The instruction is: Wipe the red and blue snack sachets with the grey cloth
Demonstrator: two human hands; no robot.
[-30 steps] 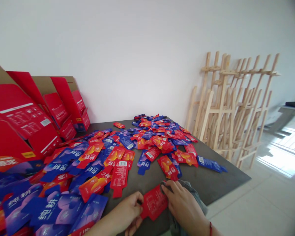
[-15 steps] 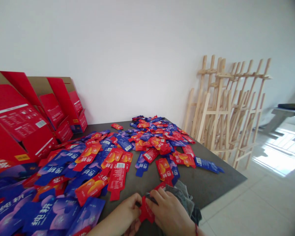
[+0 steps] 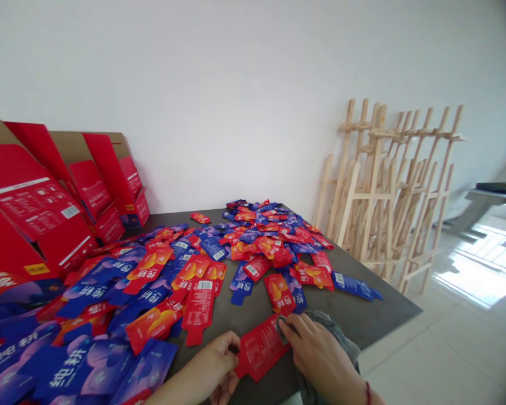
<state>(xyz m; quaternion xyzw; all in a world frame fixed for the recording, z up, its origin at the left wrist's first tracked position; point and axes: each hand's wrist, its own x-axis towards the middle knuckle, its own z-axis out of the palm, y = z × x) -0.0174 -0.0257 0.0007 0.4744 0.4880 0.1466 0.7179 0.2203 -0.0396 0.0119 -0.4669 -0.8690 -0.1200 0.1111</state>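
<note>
A red sachet (image 3: 259, 350) with pale print lies flat and slanted near the table's front edge. Its narrow lower-left end is pinched by my left hand (image 3: 219, 363). Over its upper right end, my right hand (image 3: 316, 349) presses a grey cloth, with part of the cloth (image 3: 341, 337) bunched beyond and beneath the hand. Just above the sachet is an orange-red packet (image 3: 279, 293), overlapping a blue one. Another red sachet (image 3: 199, 306) with a barcode rests to the left.
Many red and blue packets (image 3: 80, 365) cover the dark table (image 3: 362, 320) at left and back. Open red cartons (image 3: 37, 219) stand at the left. Wooden easels (image 3: 375, 191) lean by the wall beyond the table's right edge.
The red sachet, bunched between both hands before, now lies flattened out. My right hand has moved right with the grey cloth; my left hand has barely shifted.
</note>
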